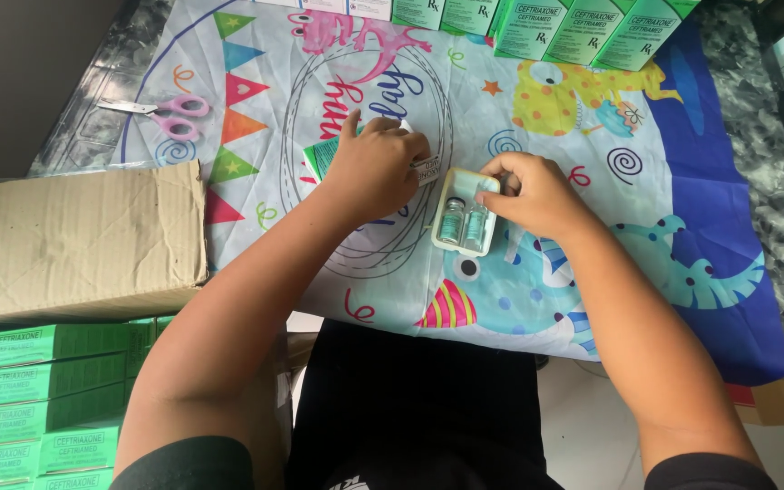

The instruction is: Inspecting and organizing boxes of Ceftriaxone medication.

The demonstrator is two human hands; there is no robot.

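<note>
The tray (465,210), a small cream plastic one, lies near the middle of the cloth (664,172), a bright party-print sheet spread over the surface, and it holds two small glass vials (463,223) side by side in its lower half. The right hand (537,193) rests just right of the tray, fingers curled and pinching its upper right rim, with the thumb on the edge. The left hand (376,168) lies just left of the tray, fingers bent and pressed down on a flattened green and white carton (324,156), whose green end sticks out on the far side from the tray while a white flap (427,169) pokes out from under the fingertips almost touching the tray's upper left corner. Up and well left of the tray, pink-handled scissors (170,115) lie closed on the cloth's edge. Straight above the tray, at the cloth's far edge, a row of green boxes (583,27) stands packed together. Left of the tray and off the cloth sits a brown cardboard box (74,240), and below it, well down-left from the tray, a stack of more green cartons (43,399) lies layered. Below the tray, both forearms come in from dark sleeves.
</note>
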